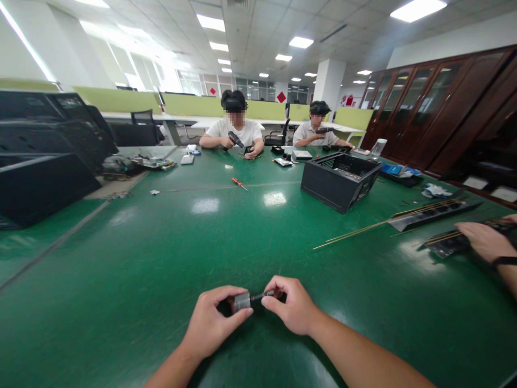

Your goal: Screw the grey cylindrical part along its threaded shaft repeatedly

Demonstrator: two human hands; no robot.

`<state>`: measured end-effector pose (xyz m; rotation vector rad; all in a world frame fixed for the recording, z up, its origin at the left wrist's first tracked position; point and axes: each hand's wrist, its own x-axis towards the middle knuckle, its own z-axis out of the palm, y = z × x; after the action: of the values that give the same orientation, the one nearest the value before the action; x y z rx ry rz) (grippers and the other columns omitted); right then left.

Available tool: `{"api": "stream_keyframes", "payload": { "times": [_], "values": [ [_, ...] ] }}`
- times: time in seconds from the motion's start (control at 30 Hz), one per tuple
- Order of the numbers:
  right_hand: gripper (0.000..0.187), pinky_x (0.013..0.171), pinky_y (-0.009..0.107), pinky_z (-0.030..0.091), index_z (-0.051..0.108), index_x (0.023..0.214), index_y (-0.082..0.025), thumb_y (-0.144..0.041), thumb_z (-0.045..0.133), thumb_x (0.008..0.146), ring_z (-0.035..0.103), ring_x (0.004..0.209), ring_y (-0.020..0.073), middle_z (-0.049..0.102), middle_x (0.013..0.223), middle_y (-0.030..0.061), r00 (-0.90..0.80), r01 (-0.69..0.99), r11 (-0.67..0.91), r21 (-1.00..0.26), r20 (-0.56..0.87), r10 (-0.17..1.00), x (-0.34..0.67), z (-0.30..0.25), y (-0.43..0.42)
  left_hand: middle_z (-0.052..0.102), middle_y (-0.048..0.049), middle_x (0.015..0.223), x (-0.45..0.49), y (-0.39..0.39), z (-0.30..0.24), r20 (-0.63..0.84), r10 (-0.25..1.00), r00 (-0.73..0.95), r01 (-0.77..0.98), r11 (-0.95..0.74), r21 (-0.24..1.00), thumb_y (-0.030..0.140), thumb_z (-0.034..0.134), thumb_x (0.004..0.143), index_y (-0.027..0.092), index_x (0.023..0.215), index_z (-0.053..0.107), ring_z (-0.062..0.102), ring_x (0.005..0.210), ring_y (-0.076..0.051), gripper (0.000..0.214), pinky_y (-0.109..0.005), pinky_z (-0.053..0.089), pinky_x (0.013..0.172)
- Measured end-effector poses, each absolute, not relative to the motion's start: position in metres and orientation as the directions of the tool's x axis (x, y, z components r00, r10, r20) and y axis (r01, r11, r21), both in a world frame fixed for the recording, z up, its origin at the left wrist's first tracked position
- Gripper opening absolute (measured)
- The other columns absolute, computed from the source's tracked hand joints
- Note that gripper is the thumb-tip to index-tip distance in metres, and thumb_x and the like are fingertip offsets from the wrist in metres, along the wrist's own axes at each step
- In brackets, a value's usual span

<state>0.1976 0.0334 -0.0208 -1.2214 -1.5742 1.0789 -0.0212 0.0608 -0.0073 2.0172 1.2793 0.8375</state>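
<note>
Low in the head view, my left hand [210,323] pinches a short grey metal cylinder [242,302] between thumb and fingers. A thin dark rod [257,297] sticks out from the cylinder's right end. My right hand [297,310] is closed on the far end of that rod, its thumb and forefinger around a ridged part [268,293]. Both hands are just above the green tabletop [161,269]. Whether the rod and the cylinder are one piece cannot be made out.
An orange screwdriver [239,183] lies mid-table, left of an open black computer case [339,183]. Long thin brass-coloured rods [355,233] reach in from the right, near a co-worker's hand [484,241]. Two people sit opposite with power drills [235,139]. Dark cases [48,183] stand left.
</note>
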Motion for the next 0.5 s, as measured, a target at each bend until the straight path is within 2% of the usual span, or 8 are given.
{"api": "stream_keyframes", "payload": {
  "times": [0.5],
  "values": [
    [0.013,0.060,0.024,0.039,0.063,0.081,-0.017,-0.028,0.062,0.087,0.054,0.060,0.0128,0.059,0.064,-0.0022,-0.170,0.183,0.137,-0.974,0.106,0.980,0.2001,-0.0248,0.0358,0.077,-0.0019,0.079,-0.0212,0.0601,-0.0057,0.233,0.921,0.314,0.536,-0.374,0.757,0.038,0.078,0.069,0.022,0.087,0.078,0.070,0.070,-0.021,0.024,-0.028,0.053,0.065]
  ]
}}
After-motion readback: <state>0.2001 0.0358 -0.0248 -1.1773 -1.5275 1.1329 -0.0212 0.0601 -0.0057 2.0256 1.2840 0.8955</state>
